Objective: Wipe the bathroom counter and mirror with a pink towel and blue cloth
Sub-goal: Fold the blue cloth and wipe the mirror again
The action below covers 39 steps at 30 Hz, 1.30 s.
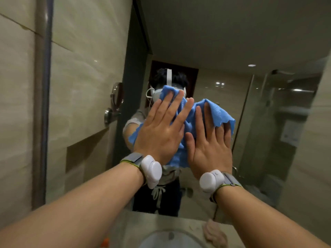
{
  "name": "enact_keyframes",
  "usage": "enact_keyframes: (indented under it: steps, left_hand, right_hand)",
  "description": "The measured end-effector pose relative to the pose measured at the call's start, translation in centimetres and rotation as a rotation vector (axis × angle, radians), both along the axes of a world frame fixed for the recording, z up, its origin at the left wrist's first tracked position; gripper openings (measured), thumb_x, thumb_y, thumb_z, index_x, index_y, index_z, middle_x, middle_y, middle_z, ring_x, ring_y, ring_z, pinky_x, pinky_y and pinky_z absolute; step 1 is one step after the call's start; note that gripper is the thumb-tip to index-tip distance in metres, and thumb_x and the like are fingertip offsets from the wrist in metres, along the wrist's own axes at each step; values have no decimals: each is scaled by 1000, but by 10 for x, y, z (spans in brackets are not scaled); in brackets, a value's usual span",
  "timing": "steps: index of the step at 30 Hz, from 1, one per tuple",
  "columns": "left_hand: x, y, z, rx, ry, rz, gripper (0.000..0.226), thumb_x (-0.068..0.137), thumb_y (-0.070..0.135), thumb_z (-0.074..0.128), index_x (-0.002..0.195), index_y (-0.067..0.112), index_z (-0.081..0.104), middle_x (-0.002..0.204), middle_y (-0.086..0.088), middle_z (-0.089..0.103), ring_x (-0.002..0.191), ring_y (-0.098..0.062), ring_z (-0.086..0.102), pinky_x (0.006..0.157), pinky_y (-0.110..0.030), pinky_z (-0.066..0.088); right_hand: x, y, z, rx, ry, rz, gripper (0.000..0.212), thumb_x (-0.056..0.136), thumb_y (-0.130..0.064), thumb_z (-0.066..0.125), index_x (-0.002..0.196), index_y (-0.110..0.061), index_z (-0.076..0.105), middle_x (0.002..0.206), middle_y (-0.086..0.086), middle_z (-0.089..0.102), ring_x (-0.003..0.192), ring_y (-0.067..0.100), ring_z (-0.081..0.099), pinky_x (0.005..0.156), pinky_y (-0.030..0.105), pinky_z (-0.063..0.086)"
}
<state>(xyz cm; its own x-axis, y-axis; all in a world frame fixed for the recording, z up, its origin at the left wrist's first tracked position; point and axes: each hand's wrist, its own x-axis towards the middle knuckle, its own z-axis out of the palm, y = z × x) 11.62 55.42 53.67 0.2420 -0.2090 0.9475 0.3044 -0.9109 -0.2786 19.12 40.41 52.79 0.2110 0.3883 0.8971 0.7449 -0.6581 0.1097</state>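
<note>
Head view: 2 hands are raised to the mirror (pixel 223 51), the left hand (pixel 161 133) and the right hand (pixel 211 149) side by side, each with fingers straight and spread, palms pressing the blue cloth (pixel 216 111) flat against the glass, neither curled round it. The cloth sits bunched beneath both palms, a fold lapping over the right hand's outer fingertips. The pink towel (pixel 215 233) lies crumpled on the surface (pixel 136 228) below, just right of the sink basin (pixel 170 240), apart from both hands.

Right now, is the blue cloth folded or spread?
Spread, rumpled: blue cloth shows beyond left hand and right hand, pressed flat on mirror.
</note>
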Motion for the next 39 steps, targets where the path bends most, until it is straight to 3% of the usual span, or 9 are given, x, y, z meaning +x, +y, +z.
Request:
enact_keyframes:
  steps: [4, 8, 13, 18, 25, 31, 39]
  left_hand:
    - [0, -1, -2, 1, -2, 10, 61, 112, 37, 29, 166, 19, 8, 172, -14, 10, 160, -31, 5, 130, -48, 7]
    - [0, -6, -7, -12, -2, 53, 61, 111, 40, 30, 166, 22, 9, 172, -14, 11, 160, -31, 5, 130, -47, 5]
    - [0, -12, -16, -6, 3, 63, 56, 112, 43, 23, 164, 23, 21, 171, -13, 15, 159, -33, 9, 130, -47, 6]
    - [4, -18, -29, -55, -34, 43, 58, 111, 36, 30, 165, 18, 16, 171, -13, 15, 159, -31, 10, 130, -47, 8]
    - [8, -26, -57, -88, -27, 71, 59, 111, 35, 28, 164, 10, 18, 172, -13, 14, 160, -30, 9, 130, -47, 7]
    - [12, -32, -80, -88, -4, 73, 60, 111, 37, 26, 164, 12, 15, 172, -11, 11, 160, -30, 6, 130, -48, 5]
    - [26, -62, -114, -194, 33, 57, 60, 110, 36, 21, 165, 14, 11, 173, -10, 5, 160, -33, 5, 129, -50, 3]
  right_hand:
    - [2, 1, -1, 11, 12, 15, 65, 104, -54, 15, 159, -28, -6, 165, -4, -13, 152, 29, 11, 123, 40, -7]
    - [7, -1, -4, -9, -1, 24, 67, 104, -55, 17, 158, -28, -10, 163, -5, -18, 152, 29, 7, 124, 42, -5]
    - [11, -4, -13, 8, -22, 14, 67, 104, -55, 20, 160, -24, 1, 167, 0, -3, 152, 25, 3, 124, 45, -2]
    - [14, -9, -22, -32, 5, 2, 69, 104, -56, 21, 160, -24, -2, 167, 2, 2, 149, 35, 21, 124, 48, 1]
    - [16, -19, -40, -69, 48, 14, 71, 103, -58, 24, 159, -27, -6, 164, -1, -11, 151, 32, 14, 123, 44, -6]
    - [22, -26, -59, -101, 28, 40, 72, 102, -58, 24, 159, -27, -8, 165, -1, -12, 153, 30, 5, 123, 49, 1]
    - [32, -52, -91, -106, 79, 30, 70, 102, -56, 26, 159, -30, -4, 165, -5, -8, 148, 33, 28, 123, 43, -3]
